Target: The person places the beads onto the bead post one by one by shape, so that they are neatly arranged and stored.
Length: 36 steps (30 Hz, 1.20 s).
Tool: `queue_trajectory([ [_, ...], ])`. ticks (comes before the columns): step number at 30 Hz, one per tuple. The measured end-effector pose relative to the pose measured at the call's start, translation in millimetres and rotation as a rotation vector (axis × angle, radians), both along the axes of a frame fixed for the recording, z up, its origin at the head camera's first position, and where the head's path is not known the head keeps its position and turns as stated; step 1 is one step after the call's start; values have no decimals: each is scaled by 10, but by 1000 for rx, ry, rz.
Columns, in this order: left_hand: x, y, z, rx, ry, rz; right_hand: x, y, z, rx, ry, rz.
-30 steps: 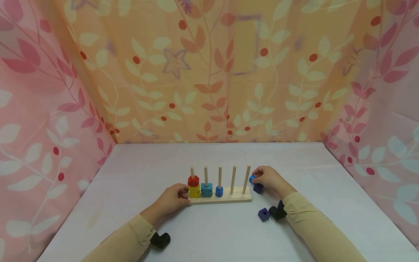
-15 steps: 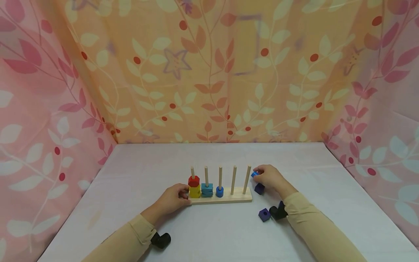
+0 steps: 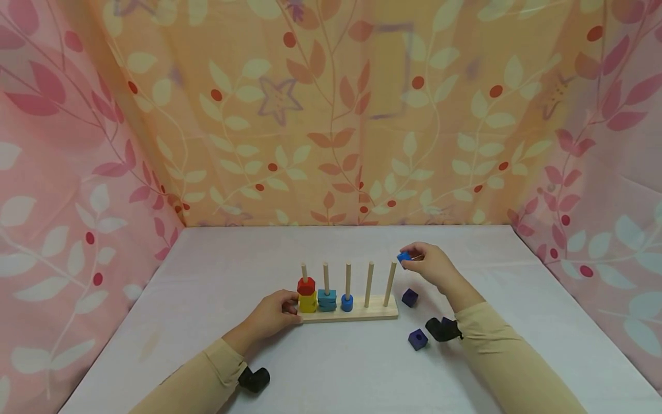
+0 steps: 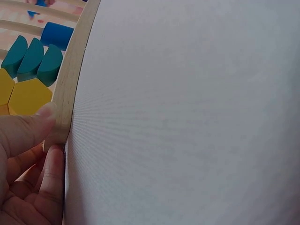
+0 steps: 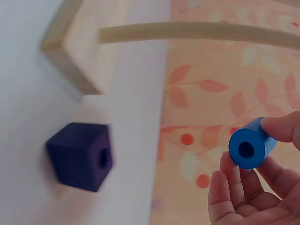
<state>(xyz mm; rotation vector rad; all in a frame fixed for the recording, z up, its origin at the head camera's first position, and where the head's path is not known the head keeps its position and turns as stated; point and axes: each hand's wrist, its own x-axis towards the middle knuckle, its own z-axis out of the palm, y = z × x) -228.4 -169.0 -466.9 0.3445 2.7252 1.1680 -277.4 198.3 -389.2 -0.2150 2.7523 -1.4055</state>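
A wooden peg stand [image 3: 372, 313] with several upright pegs lies across the middle of the table. My left hand [image 3: 274, 313] grips its left end, thumb [image 4: 33, 129] on the base and fingers curled at the end. Yellow blocks [image 3: 307, 303] with a red block [image 3: 306, 286] above them fill the first peg. Teal half-round blocks [image 3: 327, 300] sit on the second peg and a blue cylinder [image 3: 347, 303] on the third. My right hand [image 3: 431, 267] pinches another blue cylinder [image 5: 247, 147] between thumb and fingers, raised beside the top of the rightmost peg, its hole showing in the right wrist view.
A dark purple cube [image 3: 410, 297] with a hole lies just right of the stand. Nearer me is a second purple cube [image 3: 418, 339], beside the black camera [image 3: 442, 329] on my right wrist. Patterned curtains [image 3: 331, 115] enclose the table's back and sides.
My right hand has lifted the blue cylinder up from near the table, beside the purple cube, to about peg-top height. My left hand and the stand stay put.
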Motion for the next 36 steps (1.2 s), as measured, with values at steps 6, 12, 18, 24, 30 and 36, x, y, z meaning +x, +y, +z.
queue_trajectory([
  [6, -11, -2, -11, -1, -2, 6, 106, -42, 277, -98, 94, 46],
  [12, -16, -7, -27, 0, -6, 5, 215, -137, 522, -156, 145, 86],
  [18, -13, -10, -26, 1, -11, 8, 321, -292, 606, -241, 144, 150],
  [24, -12, -8, -19, -6, 2, 0, 403, -463, 614, -277, 144, 206],
  [30, -14, -10, -21, 3, 0, 2, 446, -624, 618, -307, 134, 224],
  [36, -15, -11, -23, 9, -7, 4, 458, -780, 579, -292, 116, 249],
])
